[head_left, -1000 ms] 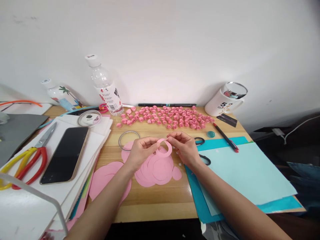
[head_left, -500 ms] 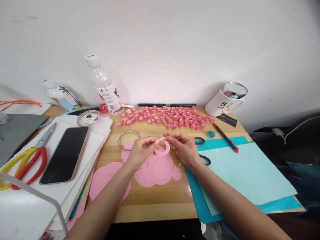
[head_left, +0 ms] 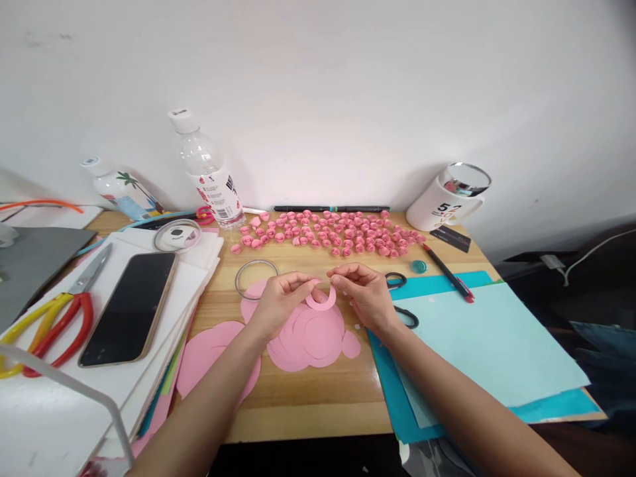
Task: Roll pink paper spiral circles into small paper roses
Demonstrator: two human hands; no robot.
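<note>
A curved pink paper strip hangs in a U shape between my hands, above a pile of pink paper circles. My left hand pinches its left end between thumb and fingers. At the other end, my right hand has thumb and fingertips closed on the strip. Beside the pile lies a small pink paper teardrop. Black-handled scissors are partly hidden behind my right hand and wrist. Beyond the hands, many small rolled pink paper roses are spread near the wall.
To the left, a phone and red-and-yellow scissors rest on stacked paper. A bottle and a mug stand at the back. A tape ring is near my left hand. Light blue sheets cover the right side.
The strip's ends have spread apart slightly, turning a nearly closed loop into an open U. Both hands stay in about the same place.
</note>
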